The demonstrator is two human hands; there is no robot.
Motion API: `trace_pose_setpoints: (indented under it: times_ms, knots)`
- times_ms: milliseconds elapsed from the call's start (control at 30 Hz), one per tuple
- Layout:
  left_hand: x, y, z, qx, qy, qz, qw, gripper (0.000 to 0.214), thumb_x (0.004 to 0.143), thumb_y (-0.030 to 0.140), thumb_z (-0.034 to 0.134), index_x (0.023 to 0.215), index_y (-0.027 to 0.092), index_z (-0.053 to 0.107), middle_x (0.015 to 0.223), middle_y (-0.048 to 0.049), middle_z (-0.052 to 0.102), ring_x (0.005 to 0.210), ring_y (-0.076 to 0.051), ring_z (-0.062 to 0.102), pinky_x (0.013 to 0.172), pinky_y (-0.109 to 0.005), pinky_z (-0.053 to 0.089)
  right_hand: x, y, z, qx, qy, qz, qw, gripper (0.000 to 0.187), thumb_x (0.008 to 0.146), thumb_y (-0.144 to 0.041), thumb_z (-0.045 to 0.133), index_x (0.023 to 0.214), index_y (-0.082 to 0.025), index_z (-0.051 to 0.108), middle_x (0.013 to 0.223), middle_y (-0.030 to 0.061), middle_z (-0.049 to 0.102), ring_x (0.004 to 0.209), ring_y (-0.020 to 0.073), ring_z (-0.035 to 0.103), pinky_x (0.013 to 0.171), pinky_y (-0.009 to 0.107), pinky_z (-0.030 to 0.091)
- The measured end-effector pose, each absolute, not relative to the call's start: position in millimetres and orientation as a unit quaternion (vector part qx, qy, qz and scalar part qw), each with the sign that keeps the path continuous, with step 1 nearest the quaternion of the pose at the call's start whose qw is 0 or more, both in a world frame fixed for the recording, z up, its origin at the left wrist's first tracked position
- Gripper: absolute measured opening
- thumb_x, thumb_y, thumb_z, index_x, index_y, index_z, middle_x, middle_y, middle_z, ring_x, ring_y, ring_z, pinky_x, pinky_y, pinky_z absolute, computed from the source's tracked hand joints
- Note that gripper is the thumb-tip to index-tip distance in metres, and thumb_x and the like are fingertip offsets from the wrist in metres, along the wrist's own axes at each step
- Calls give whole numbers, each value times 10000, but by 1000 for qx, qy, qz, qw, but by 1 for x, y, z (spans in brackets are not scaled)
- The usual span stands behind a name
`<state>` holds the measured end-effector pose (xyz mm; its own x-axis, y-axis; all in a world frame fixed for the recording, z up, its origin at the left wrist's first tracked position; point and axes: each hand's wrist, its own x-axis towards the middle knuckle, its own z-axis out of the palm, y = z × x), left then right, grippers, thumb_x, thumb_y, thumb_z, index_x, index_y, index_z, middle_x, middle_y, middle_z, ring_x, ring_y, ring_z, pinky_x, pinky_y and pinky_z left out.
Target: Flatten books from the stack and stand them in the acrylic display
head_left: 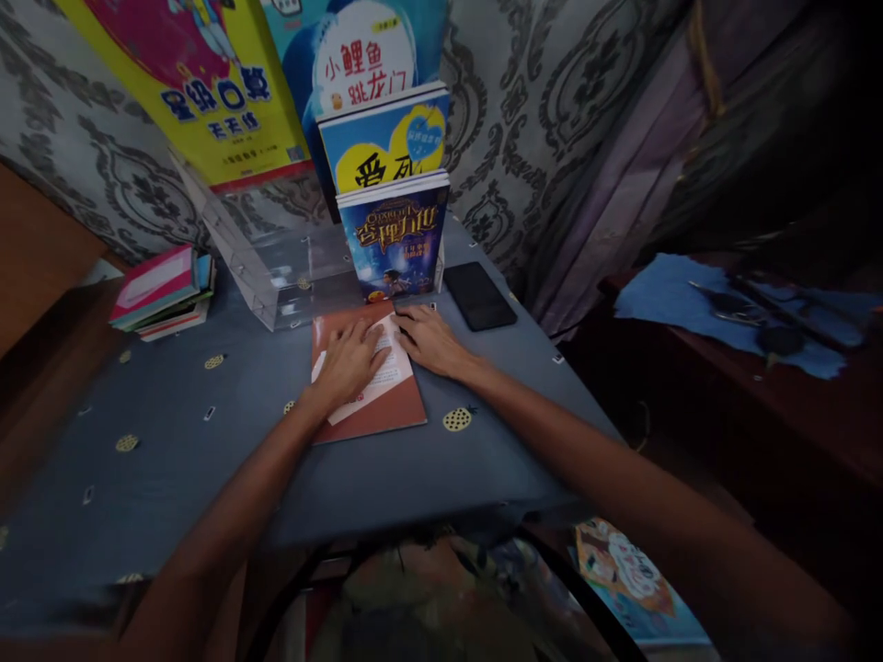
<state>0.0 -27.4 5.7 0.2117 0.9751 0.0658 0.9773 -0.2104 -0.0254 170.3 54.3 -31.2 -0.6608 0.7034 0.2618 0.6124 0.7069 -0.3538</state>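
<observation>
Left hand [349,360] and right hand [431,338] rest flat, grip wide and holding nothing, on a red book [376,418] lying on the counter [207,478]; two books [393,234] already stand, seemingly racked, just behind.

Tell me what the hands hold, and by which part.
Nothing is gripped. The left hand lies flat on the red book; the right hand touches its far right corner.

ahead: upright books [395,234] block | right: phone [479,296] | left: cloth [207,441] free
</observation>
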Motion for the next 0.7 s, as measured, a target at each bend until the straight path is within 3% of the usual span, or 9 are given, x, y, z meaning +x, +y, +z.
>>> trace_pose_setpoints:
  times_ms: [133, 367, 700]
  knots:
    - [-4, -48, 7, -816, -575, -51, 1, 374, 1040, 333, 424, 1344, 190, 587, 1465, -128, 547, 1339, -270, 505, 1118, -441, 379, 188, 31, -33, -337, -912, 130, 197, 437, 995, -285, 486, 1386, -122, 594, 1465, 182, 531, 1337, 335, 464, 1099, 523, 396]
    - [1, -100, 6, -886, -458, -70, -18, 518, 988, 547, 512, 1362, 197, 584, 1381, -128, 620, 1291, -285, 530, 1082, -459, 414, 211, 6, -35, -290, -923, 160, 197, 490, 981, -358, 535, 1416, -134, 573, 1544, 180, 479, 1443, 330, 401, 1161, 553, 348]
    - [1, -99, -6, -901, -382, -183, 96, 274, 1006, 317, 534, 1142, 150, 704, 1180, -120, 743, 1117, -272, 654, 890, -412, 521, 214, 1, -32, -269, -924, 175, 208, 514, 966, -416, 565, 1405, -151, 594, 1527, 185, 511, 1441, 349, 425, 1137, 588, 364]
